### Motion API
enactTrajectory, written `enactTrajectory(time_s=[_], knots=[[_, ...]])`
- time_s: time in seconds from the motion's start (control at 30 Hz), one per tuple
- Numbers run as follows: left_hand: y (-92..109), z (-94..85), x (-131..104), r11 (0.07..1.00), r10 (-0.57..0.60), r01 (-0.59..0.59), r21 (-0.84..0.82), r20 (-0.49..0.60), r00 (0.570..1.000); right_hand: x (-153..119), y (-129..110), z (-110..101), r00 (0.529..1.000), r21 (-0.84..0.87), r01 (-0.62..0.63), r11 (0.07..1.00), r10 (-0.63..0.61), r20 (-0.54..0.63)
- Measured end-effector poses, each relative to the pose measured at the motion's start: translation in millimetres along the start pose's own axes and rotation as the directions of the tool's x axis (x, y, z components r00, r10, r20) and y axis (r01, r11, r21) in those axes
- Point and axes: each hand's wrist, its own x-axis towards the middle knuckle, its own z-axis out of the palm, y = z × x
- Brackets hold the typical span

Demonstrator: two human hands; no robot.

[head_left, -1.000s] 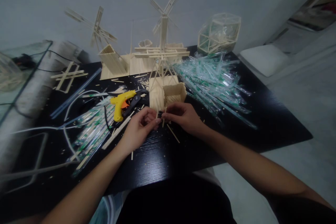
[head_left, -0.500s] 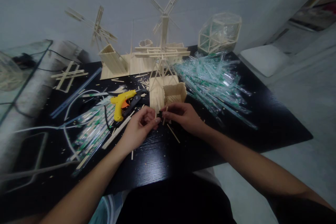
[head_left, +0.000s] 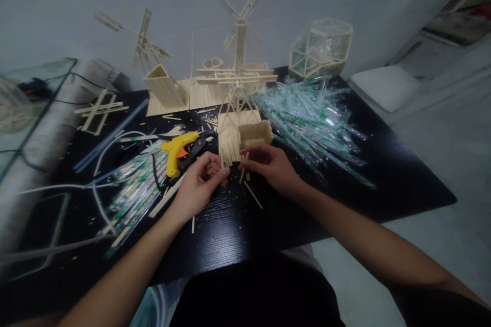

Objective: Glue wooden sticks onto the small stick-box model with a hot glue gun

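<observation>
A pale wooden base (head_left: pixel 228 125) carries a square box of sticks (head_left: pixel 256 134) and a small frame windmill. Short sticks (head_left: pixel 229 151) lie side by side on its front left part. My left hand (head_left: pixel 205 181) is at the base's front left corner, fingers curled and thumb near the stick ends; what it pinches, if anything, is too small to tell. In front of the box, my right hand (head_left: pixel 270 167) pinches a short thin stick (head_left: pixel 242 172) between thumb and forefinger. A yellow glue gun (head_left: pixel 178 152) lies left of the base.
Wrapped stick bundles (head_left: pixel 134 189) lie at the left, with a large heap of plastic-wrapped sticks (head_left: pixel 310 117) at the right. Stick windmills (head_left: pixel 166 87) and a clear faceted frame (head_left: pixel 322 48) stand behind. Loose sticks and scraps dot the black table (head_left: pixel 238 235).
My left hand has drawn slightly left, away from the right one. My right hand has shifted slightly right and the stick it holds has moved a little.
</observation>
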Motion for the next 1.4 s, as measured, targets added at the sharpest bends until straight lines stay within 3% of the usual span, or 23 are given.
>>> enactTrajectory(time_s=[0.53,0.87,1.23,1.4], knots=[[1,-2.8,-1,0.999,-0.039,0.039,-0.008,-0.012,0.999,2,4,1,0.999,0.062,-0.04,0.997,0.039,0.031],[8,-4.9,-1,0.999,0.042,-0.043,-0.011,-0.092,0.995,2,4,0,0.999,0.009,-0.018,1.0,0.018,0.044],[3,-9.7,-3,0.994,0.107,-0.105,0.034,-0.038,0.994,2,6,0,0.996,-0.013,-0.005,1.0,0.006,0.09],[5,-17.9,3,0.97,0.099,-0.122,-0.208,-0.119,0.988,3,8,0,0.994,-0.008,0.002,1.0,-0.001,0.106]])
